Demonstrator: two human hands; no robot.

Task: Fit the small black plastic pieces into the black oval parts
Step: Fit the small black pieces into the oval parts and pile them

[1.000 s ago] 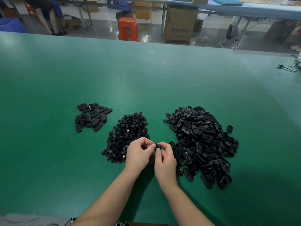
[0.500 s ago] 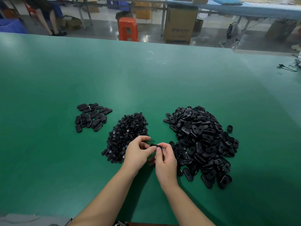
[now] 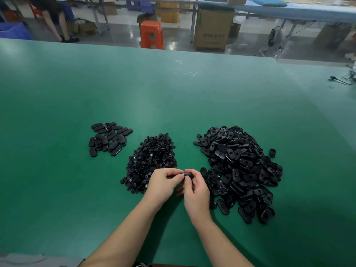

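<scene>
On the green table (image 3: 173, 93) lie three black groups. A heap of small plastic pieces (image 3: 152, 160) sits in the middle, a big heap of oval parts (image 3: 240, 170) on the right, and a small flat group of oval parts (image 3: 109, 138) on the left. Between the two heaps my left hand (image 3: 163, 185) and my right hand (image 3: 196, 191) meet. Both pinch one black oval part (image 3: 187, 174) at their fingertips. Whether a small piece sits in it is hidden by my fingers.
One loose oval part (image 3: 272, 152) lies right of the big heap. A black cable (image 3: 341, 80) lies at the table's far right. Beyond the far edge stand an orange stool (image 3: 151, 34), a cardboard box (image 3: 212, 29) and a person's legs (image 3: 57, 22).
My hands stayed together between the heaps, turning the oval part at the fingertips; my left fingers closed in over it again. The heaps have not moved.
</scene>
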